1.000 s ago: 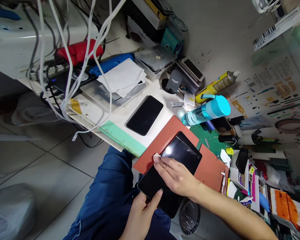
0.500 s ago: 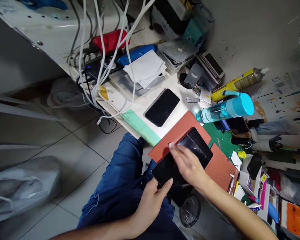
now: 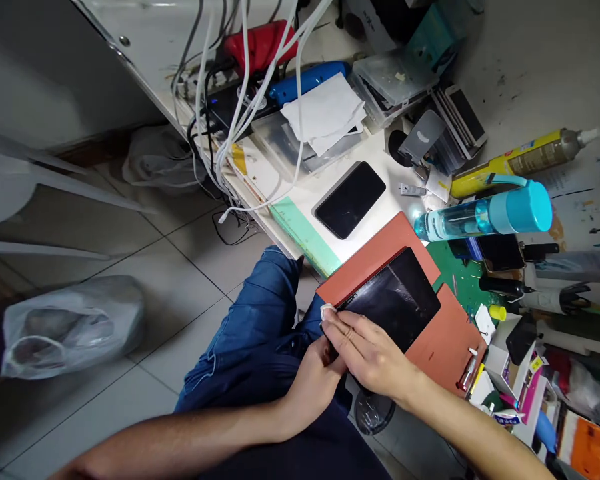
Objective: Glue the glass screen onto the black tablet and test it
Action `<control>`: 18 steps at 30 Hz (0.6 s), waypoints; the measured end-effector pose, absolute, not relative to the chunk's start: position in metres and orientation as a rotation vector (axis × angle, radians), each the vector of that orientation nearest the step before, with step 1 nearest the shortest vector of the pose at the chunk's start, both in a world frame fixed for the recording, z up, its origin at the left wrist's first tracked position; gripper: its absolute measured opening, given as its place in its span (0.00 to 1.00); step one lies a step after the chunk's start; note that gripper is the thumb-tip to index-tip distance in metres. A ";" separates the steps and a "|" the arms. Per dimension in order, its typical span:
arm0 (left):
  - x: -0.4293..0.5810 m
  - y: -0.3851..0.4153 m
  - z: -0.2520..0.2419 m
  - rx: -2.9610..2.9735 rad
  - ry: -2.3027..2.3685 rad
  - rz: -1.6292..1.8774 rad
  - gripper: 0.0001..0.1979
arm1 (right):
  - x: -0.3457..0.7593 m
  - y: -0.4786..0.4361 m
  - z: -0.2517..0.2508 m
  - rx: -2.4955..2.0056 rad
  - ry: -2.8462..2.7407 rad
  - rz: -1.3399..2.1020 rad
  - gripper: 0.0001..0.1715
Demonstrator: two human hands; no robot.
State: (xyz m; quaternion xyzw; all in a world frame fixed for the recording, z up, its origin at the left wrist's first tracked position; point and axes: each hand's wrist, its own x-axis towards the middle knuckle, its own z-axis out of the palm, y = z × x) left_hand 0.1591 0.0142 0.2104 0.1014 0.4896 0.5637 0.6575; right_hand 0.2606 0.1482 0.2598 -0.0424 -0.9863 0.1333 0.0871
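Two bare hands are crowded together at the near end of a black tablet (image 3: pixel 400 300), whose far part is laid over a reddish-brown mat (image 3: pixel 367 263) at the edge of the desk (image 3: pixel 380 215). A small white wad (image 3: pixel 327 310) is pinched between the fingertips of the right hand (image 3: pixel 373 350), pretty much right at the tablet's side edge. The left hand (image 3: pixel 313 380) is tucked just beside it, but its fingers are mostly covered by the right, so whether anything's gripped there can't be told. Pale streaks can be seen across the dark screen. Farther up, a black phone (image 3: pixel 351 200) is left lying flat, with a blue bottle (image 3: pixel 460 219) off to its right.
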 end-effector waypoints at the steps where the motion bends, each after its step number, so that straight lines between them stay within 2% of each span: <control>1: 0.159 0.014 0.210 0.230 1.108 1.277 0.13 | 0.261 0.148 0.260 -0.095 -2.957 0.402 0.35; 5: 0.160 0.014 0.208 0.243 1.119 1.271 0.14 | 0.261 0.152 0.263 -0.169 -3.015 0.368 0.35; 10: 0.158 0.014 0.208 0.243 1.116 1.275 0.15 | 0.262 0.154 0.265 0.059 -3.007 0.413 0.31; 14: 0.158 0.015 0.209 0.257 1.125 1.274 0.13 | 0.265 0.160 0.267 -0.046 -3.061 0.370 0.34; 18: 0.158 0.015 0.209 0.263 1.121 1.300 0.11 | 0.264 0.160 0.268 0.133 -3.044 0.394 0.29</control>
